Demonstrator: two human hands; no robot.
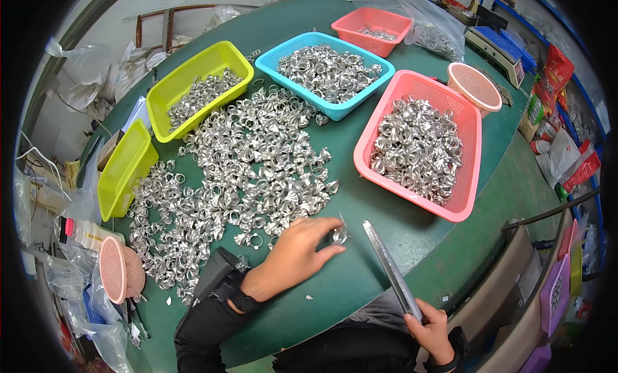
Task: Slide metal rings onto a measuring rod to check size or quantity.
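Observation:
My left hand (293, 256), with a black band at the wrist, is at the near edge of a large heap of silver rings (251, 154). Pinched between its thumb and forefinger is a single silver ring (338, 234), partly hidden by the fingers. My right hand (430, 331) grips the lower end of a long grey metal ring mandrel (391, 268). It slants up and to the left, its narrow tip a short way right of the pinched ring and apart from it.
Around the heap on the green table (322, 283) stand yellow-green baskets (222, 57), a blue basket (328, 109) and a large pink basket (418, 202), all with rings except perhaps the tilted yellow-green one (125, 170). A scale (499, 51) is at the far right; a chair (496, 289) stands nearer.

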